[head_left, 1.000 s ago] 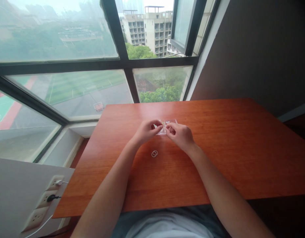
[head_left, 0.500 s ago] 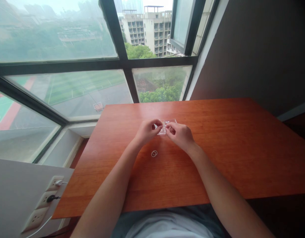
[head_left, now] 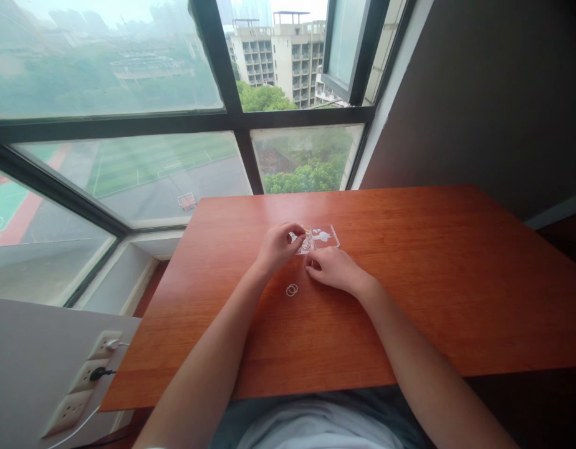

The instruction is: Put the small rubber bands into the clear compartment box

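Observation:
A clear, flat plastic case (head_left: 333,236) with a white printed figure lies on the tabletop, partly hidden by my hands. Several small pale rings or loops seem to be in its left part; they are too small to make out well. My left hand (head_left: 279,247) is at the case's left side, thumb and forefinger pinched over it; what they hold is unclear. Just below the case is my right hand (head_left: 335,268), its fingers curled and tips together, pointing left. Whatever is in them is hidden. Two overlapping pale rings (head_left: 292,290) lie on the wood nearer to me.
The reddish-brown wooden table (head_left: 432,280) stretches wide to the right. Behind it stand dark-framed windows (head_left: 307,118), and a grey wall (head_left: 494,112) rises at the right. Sockets with plugged-in cables (head_left: 98,373) are at the lower left, beside the table edge.
My right hand has moved from the case toward me and slightly left, uncovering the printed figure. My left hand stays nearly in place, and the two loose rings have not moved.

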Motion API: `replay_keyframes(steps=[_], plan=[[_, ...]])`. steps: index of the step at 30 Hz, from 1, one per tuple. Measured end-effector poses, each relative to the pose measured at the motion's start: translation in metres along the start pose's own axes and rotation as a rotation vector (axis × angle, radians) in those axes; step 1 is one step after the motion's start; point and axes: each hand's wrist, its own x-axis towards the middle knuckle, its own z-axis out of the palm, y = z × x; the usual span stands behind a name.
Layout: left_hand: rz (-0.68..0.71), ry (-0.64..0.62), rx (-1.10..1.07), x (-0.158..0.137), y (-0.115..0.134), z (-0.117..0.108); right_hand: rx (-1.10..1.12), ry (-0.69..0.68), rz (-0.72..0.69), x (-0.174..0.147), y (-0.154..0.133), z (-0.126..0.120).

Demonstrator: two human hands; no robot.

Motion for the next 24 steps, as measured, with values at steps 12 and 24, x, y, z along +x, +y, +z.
replay_keyframes(steps=[12, 24], plan=[[0.017, 0.025, 0.045, -0.001, -0.004, -0.003, 0.035, 0.008, -0.008, -0.001, 0.000, -0.002], [-0.005, 0.037, 0.012, 0.001, -0.001, -0.007, 0.113, -0.040, -0.234, -0.003, -0.025, 0.011]])
